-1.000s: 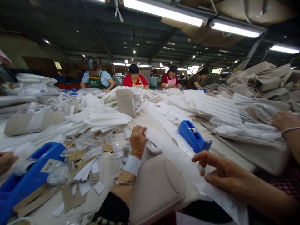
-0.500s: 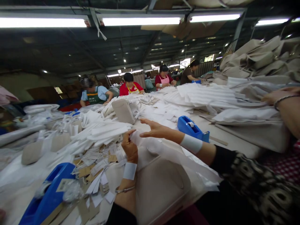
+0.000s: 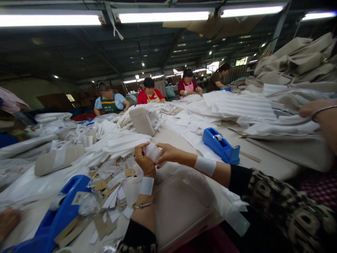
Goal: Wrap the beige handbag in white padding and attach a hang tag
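Observation:
My left hand (image 3: 144,160) and my right hand (image 3: 168,153) meet above a beige bag (image 3: 184,207) in front of me. Between them is a bunched piece of thin white wrapping sheet (image 3: 153,152), with the fingers of both hands closed on it. Whether a strap or handle lies inside the wrap is hidden. More translucent white sheet covers the upper part of the bag and hangs off its right side. Left of my left forearm lies a heap of paper tags (image 3: 113,191), white and brown.
Blue tape dispensers stand at front left (image 3: 63,207) and right (image 3: 221,146). White sheets (image 3: 237,105) and beige bags (image 3: 302,63) are piled on the right. Other people's hands show at the right edge (image 3: 316,107) and left edge (image 3: 9,221). Several co-workers sit across the table.
My right hand, open and apart before, has closed on the white sheet beside my left hand. The loose sheet is now bunched up. Another person's hand shows more at the left edge.

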The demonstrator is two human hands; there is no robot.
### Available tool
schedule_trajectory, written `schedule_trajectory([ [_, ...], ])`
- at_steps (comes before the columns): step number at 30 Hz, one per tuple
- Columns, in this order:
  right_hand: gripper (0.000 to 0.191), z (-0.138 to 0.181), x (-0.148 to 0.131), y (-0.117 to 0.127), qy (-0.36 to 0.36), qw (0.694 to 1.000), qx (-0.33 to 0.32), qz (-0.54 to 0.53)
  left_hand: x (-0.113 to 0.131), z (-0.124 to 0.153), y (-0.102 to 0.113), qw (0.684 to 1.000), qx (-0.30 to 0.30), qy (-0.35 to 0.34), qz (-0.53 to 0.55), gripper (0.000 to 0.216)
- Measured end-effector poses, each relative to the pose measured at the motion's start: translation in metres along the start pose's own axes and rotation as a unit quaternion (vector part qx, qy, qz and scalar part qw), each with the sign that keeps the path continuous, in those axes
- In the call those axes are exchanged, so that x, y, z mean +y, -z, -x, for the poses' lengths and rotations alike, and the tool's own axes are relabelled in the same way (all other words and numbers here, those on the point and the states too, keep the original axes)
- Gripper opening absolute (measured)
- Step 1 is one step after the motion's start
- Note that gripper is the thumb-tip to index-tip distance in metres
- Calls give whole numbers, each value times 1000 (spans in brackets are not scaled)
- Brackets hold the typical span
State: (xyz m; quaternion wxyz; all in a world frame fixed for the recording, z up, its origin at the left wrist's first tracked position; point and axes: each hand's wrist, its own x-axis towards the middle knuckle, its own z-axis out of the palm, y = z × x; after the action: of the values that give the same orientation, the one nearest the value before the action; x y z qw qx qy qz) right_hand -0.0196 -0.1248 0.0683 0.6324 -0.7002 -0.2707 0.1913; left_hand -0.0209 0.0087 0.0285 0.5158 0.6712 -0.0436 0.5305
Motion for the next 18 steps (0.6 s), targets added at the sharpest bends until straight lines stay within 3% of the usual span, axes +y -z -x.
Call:
schedule_trajectory([
  [3,53,10,-11,-4,-49,998,-23,-35,3,-2,2,1000,12,-11,-22,19],
  [7,55,22,-19,-6,-128,984,-38,-121,6,-3,3,999,12,-28,-34,25],
  [12,46,32,-18,-7,-136,974,33,-176,3,-2,2,999,-6,-34,-29,26],
  [15,52,42,-22,-4,-125,973,55,-187,-1,0,0,998,-55,-26,-21,27],
  [18,72,64,-35,9,-119,967,100,-204,-4,2,-4,986,-164,-6,-21,28],
])
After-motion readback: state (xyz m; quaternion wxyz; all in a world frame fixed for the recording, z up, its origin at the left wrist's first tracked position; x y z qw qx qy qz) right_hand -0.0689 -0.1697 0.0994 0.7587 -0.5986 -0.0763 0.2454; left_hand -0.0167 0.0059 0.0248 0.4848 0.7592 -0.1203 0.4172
